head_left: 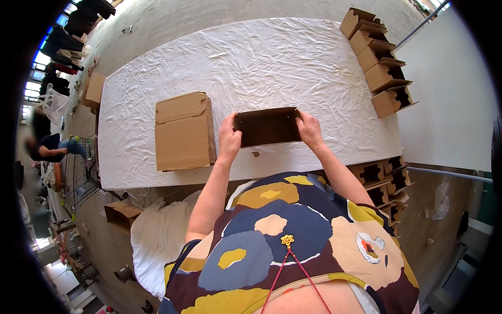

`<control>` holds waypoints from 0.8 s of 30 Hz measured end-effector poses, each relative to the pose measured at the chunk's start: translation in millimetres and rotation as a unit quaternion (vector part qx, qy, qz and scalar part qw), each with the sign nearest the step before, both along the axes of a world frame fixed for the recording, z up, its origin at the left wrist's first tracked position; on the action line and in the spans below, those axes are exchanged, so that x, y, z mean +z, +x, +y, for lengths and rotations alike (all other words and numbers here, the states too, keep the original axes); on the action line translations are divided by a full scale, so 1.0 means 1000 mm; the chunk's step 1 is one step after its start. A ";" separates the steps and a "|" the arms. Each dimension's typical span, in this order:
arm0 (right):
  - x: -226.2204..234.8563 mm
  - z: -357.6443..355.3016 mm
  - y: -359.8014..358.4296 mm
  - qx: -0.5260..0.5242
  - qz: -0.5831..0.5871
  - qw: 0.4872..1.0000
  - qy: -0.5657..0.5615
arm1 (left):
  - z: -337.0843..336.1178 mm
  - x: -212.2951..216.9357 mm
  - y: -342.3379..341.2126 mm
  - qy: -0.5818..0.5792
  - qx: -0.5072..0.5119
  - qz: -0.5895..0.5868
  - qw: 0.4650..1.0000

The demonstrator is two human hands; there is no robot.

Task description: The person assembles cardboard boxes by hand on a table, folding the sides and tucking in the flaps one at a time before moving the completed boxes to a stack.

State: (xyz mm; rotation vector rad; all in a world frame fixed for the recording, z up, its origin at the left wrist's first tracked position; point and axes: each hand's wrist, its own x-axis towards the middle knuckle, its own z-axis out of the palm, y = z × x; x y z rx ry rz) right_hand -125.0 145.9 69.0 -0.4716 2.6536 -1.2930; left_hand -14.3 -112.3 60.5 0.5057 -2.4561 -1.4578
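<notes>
An upright-walled cardboard box (267,112) stands at the near side of the white-covered table, its dark inside facing up toward me. My left hand (229,138) grips its left end, thumb bent at the wall. At the opposite end my right hand (309,129) holds the right wall near the far corner. Just left of my left hand lies a stack of flat brown cardboard pieces (183,137). A small brown scrap (255,154) rests on the cloth below the box. The box's underside is hidden.
Wrinkled white cloth covers the table (235,63). Folded boxes (386,76) line its far right edge, and more boxes (370,174) are stacked below at the near right. A white panel (444,94) stands on the right. At the far left, a person (51,148) is near a wire cart (79,170).
</notes>
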 end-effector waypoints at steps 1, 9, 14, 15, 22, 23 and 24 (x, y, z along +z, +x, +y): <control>-0.005 0.000 -0.002 -0.005 -0.018 1.000 0.018 | -0.001 0.001 -0.001 -0.002 -0.012 -0.016 1.000; -0.020 -0.005 -0.009 -0.039 -0.081 0.991 0.103 | 0.000 -0.015 -0.003 0.001 -0.022 -0.026 0.999; -0.029 -0.004 -0.010 -0.049 -0.063 0.993 0.091 | -0.004 -0.015 0.005 0.371 0.020 -0.070 0.926; -0.028 -0.004 -0.009 -0.051 -0.066 0.993 0.089 | -0.004 -0.015 0.007 0.379 0.020 -0.068 0.923; -0.028 -0.007 -0.007 -0.044 -0.054 0.992 0.104 | -0.001 -0.014 0.006 0.387 0.022 -0.095 0.917; -0.027 -0.008 -0.007 -0.042 -0.057 0.992 0.106 | -0.002 -0.017 0.004 0.382 0.021 -0.099 0.919; -0.026 -0.008 -0.006 -0.040 -0.059 0.992 0.108 | 0.000 -0.021 0.002 0.374 0.021 -0.083 0.924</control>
